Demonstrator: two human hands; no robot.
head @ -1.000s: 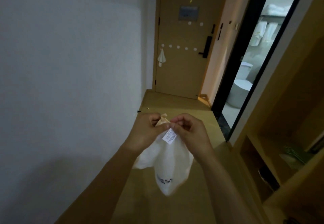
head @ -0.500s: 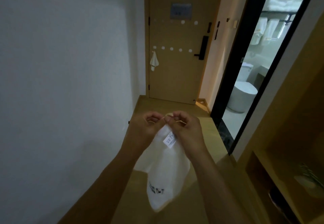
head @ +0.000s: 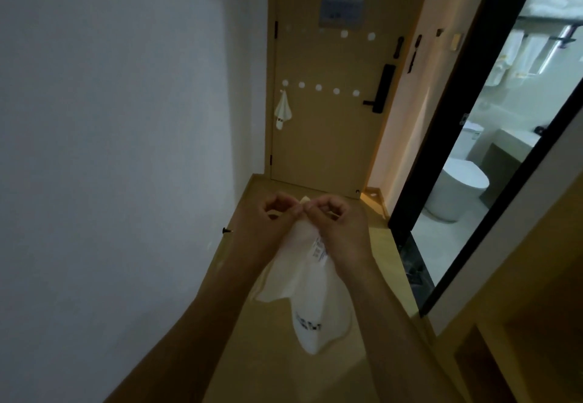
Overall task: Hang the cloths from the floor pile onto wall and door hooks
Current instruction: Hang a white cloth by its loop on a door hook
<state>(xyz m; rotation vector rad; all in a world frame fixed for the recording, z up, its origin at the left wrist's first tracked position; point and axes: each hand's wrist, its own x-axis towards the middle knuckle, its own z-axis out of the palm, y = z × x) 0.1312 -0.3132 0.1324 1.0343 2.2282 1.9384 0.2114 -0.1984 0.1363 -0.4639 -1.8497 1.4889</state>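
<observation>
A white cloth (head: 307,295) with a small label and dark print hangs in front of me. My left hand (head: 268,229) and my right hand (head: 339,229) pinch its top corner together, knuckles nearly touching. Straight ahead stands the tan door (head: 325,137) with a row of round white hooks (head: 318,87) at mid height and two more hooks (head: 358,35) higher up. Another small white cloth (head: 282,113) hangs from the leftmost hook of the row.
A plain white wall (head: 126,150) runs along my left, with a small dark peg (head: 226,231) low on it. On my right, a black-framed doorway (head: 441,137) opens onto a bathroom with a toilet (head: 459,191). Wooden shelving (head: 520,323) stands at the near right.
I have come closer to the door, which now looks larger. Both hands stay on the cloth's top corner and have drawn closer together.
</observation>
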